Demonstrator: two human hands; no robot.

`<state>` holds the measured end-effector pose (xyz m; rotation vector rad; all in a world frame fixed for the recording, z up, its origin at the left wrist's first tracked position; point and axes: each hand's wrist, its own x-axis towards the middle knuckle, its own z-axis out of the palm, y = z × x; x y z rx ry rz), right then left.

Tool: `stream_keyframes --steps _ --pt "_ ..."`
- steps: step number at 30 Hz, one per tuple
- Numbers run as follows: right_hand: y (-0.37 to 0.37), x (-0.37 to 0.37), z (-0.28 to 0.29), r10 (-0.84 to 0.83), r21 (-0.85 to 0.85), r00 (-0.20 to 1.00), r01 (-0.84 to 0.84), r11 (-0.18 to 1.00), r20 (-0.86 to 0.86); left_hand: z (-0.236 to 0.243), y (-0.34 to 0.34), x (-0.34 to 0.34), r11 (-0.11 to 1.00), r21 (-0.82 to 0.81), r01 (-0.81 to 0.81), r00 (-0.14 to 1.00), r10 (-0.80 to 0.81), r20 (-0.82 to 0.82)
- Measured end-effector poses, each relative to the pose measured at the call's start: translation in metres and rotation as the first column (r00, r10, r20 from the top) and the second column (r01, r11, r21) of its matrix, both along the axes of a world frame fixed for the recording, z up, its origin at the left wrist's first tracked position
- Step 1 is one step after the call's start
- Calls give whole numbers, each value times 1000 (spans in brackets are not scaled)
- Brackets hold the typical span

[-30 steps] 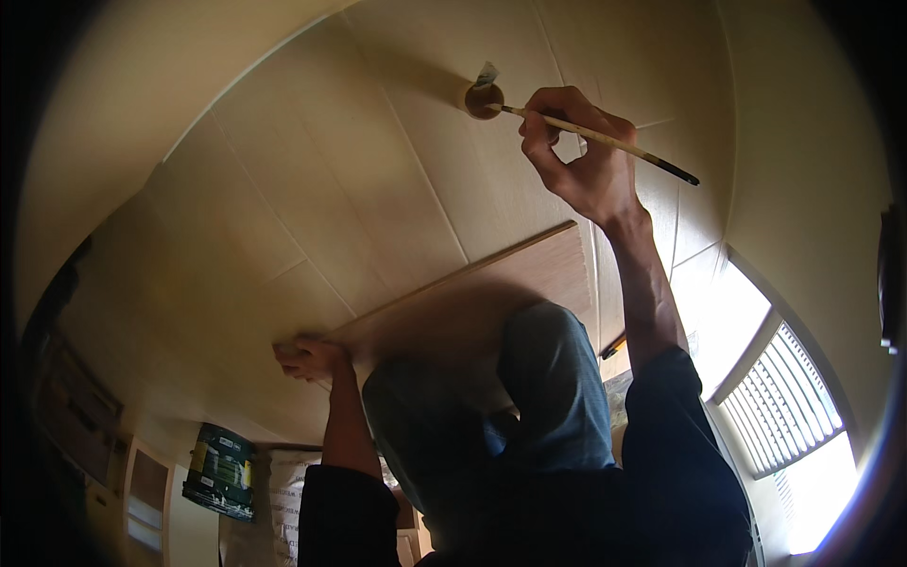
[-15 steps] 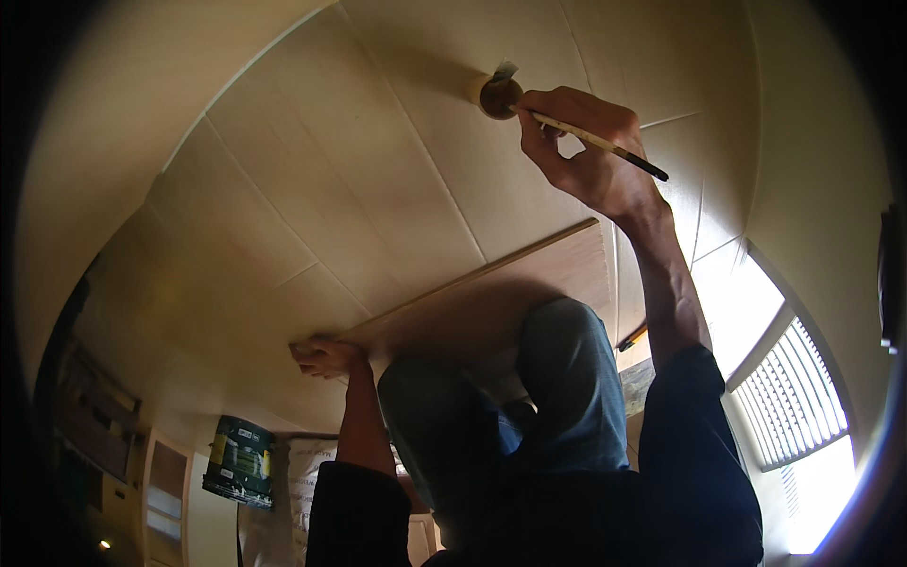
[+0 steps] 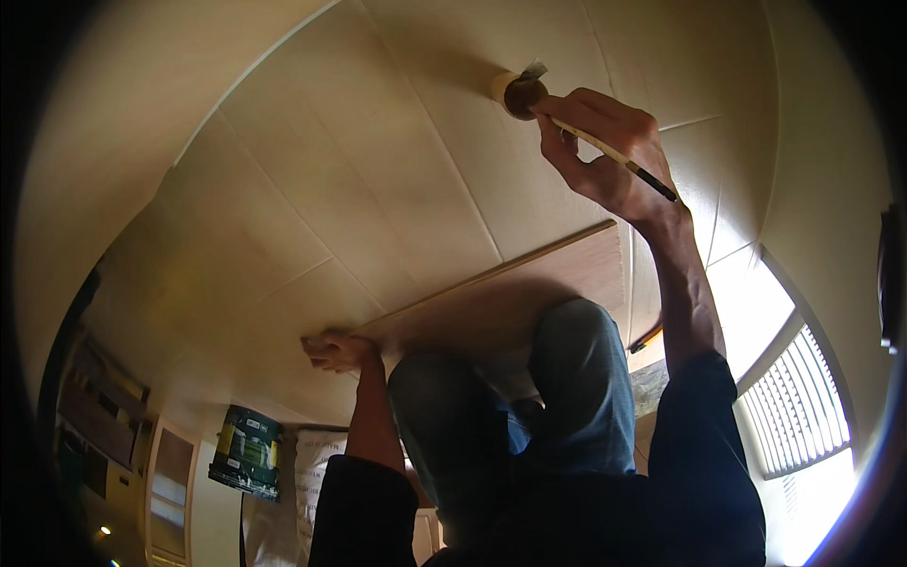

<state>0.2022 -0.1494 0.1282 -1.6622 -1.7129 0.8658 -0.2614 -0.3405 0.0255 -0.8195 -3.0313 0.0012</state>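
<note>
Wooden paintbrush (image 3: 612, 155), axis ten-to-four, pinched in our right fingers (image 3: 593, 111); cup (image 3: 502, 88) close, ten o'clock. Left fingers (image 3: 326, 353): can't tell.

Matt wooden board (image 3: 534, 274), wooden brush handle (image 3: 609, 153), denim trousers (image 3: 586, 397), smooth floor (image 3: 283, 217)

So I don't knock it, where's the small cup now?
In the head view, the small cup is near the top, right of centre, just left of the right hand holding the brush.

Lower left: dark green bucket (image 3: 248, 454) bears pale label patches; pale sheet (image 3: 316, 465) beside it, dark lettering. Wording unclear.
</note>
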Motion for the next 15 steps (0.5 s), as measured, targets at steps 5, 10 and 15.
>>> stream_keyframes --steps 5,10,15 --pt "0 -1 -1 23 -2 999 -23 1000 28 4 5 5 1000 -3 -10 1000 10 13" --pt "2 -3 0 33 2 999 -33 999 29 6 7 8 1000 -9 -6 1000 6 15" --pt "4 0 4 43 -48 999 -42 998 29 5 6 7 1000 -16 -21 1000 21 11"
